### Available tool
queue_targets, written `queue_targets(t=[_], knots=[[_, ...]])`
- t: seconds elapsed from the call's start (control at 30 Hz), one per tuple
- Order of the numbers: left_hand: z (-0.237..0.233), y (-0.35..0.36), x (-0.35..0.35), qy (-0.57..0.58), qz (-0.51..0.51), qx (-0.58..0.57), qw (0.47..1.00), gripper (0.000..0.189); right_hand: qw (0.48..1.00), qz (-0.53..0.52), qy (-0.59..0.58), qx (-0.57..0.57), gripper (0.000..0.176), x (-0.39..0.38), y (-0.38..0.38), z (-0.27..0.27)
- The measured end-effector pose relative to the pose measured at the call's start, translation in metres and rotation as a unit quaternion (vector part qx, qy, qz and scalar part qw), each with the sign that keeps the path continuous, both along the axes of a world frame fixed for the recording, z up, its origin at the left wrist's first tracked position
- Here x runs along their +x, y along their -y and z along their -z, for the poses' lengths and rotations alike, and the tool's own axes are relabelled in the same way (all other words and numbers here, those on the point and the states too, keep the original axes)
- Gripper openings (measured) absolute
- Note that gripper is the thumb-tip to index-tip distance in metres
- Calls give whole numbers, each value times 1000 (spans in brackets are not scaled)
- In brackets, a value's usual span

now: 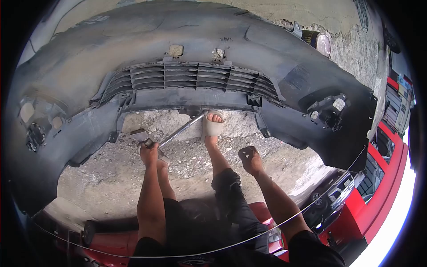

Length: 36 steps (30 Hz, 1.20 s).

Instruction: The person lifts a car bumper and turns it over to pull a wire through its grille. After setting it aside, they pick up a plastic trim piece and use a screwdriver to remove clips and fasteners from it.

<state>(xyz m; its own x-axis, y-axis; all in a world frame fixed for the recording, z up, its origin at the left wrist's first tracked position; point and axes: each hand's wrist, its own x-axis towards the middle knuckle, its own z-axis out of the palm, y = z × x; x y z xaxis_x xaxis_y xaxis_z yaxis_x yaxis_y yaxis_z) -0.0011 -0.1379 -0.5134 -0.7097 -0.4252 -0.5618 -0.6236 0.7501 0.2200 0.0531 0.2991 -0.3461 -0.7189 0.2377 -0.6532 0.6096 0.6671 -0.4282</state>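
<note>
A large grey car bumper (147,40) with a slatted grille (191,79) stretches across the view in front of me, its surface patchy and scuffed. My left hand (149,153) is closed around a small dark piece that I cannot make out, below the bumper's lower edge. Beside it, a metal pole (182,130) slants up to the bumper's middle. My right hand (252,162) is raised away from the bumper, fingers curled round a dark, folded, sheet-like piece (246,153). Both hands are apart from the bumper.
My sandalled foot (213,125) is on rough, broken concrete (191,155) under the bumper. A can (323,43) lies behind the bumper at upper right. A thin cord (307,209) arcs across the lower view. Red vehicles (111,247) and a dark car (322,196) are around me.
</note>
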Motion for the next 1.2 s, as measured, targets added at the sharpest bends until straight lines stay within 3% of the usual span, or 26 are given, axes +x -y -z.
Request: queue_targets(t=[0.03, 0.1, 0.27, 0.4, 0.43, 0.53, 0.57, 0.63, 0.7, 0.77, 0.9, 0.97, 1.0, 1.07, 1.1, 1.17, 1.2], knots=[[-22, -9, 14, 53, -49, 51, 996, 67, 1000, 2, -12, 8, 12, -8, 5, 7], [-47, -25, 34, 170, -31, 19, 985, 63, 1000, -18, -23, -3, 12, -28, 16, 15], [-27, -38, 80, 202, -14, -14, 979, 54, 999, -37, -25, -17, 15, -62, 38, 34], [-18, -32, 69, 232, -20, 5, 972, 51, 991, -105, -77, -18, 14, -53, 30, 67], [-16, -30, 66, 208, -51, 9, 977, 50, 997, -61, -50, -9, 12, -60, 33, 65], [-9, -28, 46, 204, -36, -3, 978, 50, 995, -78, -63, 7, 10, -63, 19, 78], [-7, -30, 39, 154, -20, 2, 988, 50, 987, -123, -97, 30, 10, -54, 6, 94], [-2, -31, 19, 107, 1, 10, 994, 50, 989, -104, -100, 28, 10, -53, -8, 101], [6, -27, -8, 103, 112, 30, 988, 46, 991, -92, -80, 47, 9, -53, -23, 106], [21, -27, -28, 92, 135, 18, 986, 47, 998, -2, -14, 67, 11, -67, -22, 92], [44, -27, -59, 110, 203, -6, 973, 52, 995, -30, -1, 93, 14, -53, -42, 112], [12, -51, -92, 98, 193, -7, 976, 55, 995, -6, 16, 97, 14, -57, -37, 107], [3, -60, -105, 44, 234, -39, 970, 54, 995, -21, 24, 90, 16, -58, -37, 109], [-8, -72, -123, -60, 332, -112, 935, 53, 996, -27, 42, 75, 21, -60, -32, 111], [-6, -74, -129, -61, 336, -113, 933, 53, 997, -23, 46, 66, 24, -61, -29, 117], [3, -77, -144, -40, 438, -136, 888, 47, 998, -23, 28, 44, 26, -59, -24, 126], [9, -77, -149, -40, 469, -142, 871, 34, 999, -22, 28, 29, 27, -65, -19, 122]])
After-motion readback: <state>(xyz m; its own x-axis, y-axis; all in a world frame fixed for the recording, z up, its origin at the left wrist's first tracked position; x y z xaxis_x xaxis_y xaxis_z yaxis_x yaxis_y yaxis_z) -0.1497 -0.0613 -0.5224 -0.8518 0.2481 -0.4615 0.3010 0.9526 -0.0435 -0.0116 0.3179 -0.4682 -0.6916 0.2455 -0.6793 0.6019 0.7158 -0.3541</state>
